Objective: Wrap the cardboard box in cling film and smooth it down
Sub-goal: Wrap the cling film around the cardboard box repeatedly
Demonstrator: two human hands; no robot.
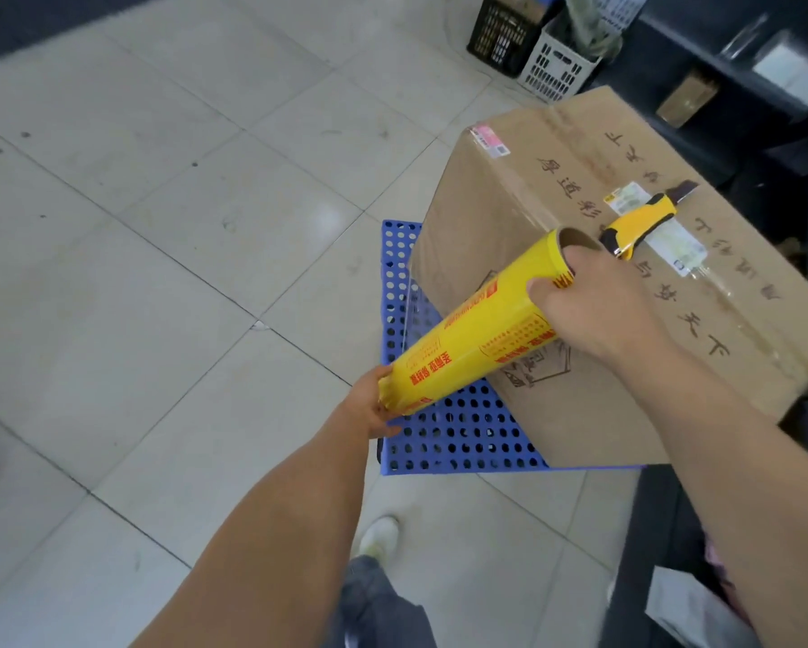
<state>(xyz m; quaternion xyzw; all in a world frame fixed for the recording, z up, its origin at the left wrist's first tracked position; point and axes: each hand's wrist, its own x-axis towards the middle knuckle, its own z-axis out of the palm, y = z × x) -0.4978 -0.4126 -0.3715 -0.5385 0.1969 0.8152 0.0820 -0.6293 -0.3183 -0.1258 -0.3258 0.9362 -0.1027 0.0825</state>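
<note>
Head view shows the right hand (pixel 593 311) clamped round the upper end of the yellow cling film roll (pixel 481 329) at frame centre, with the left hand (pixel 369 409) gripping its lower end. The roll slants across the near corner of the cardboard box (pixel 556 189), which sits right of centre on a blue perforated pallet (pixel 462 441). A yellow utility knife (pixel 640 222) lies on the box top. Crates (pixel 505 35) stand upper right on a pale tiled floor (pixel 158 226).

— What was the floor like?
— Pale square tiles (pixel 168 254), scuffed, with dark joints and a soft glare (pixel 328 223) of light on one.
— And at the far side?
— A black crate (pixel 500 35) and a white crate (pixel 556 67) stood touching beside dark furniture (pixel 664 53). A blue perforated pallet (pixel 458 437) lay on the tiles.
</note>
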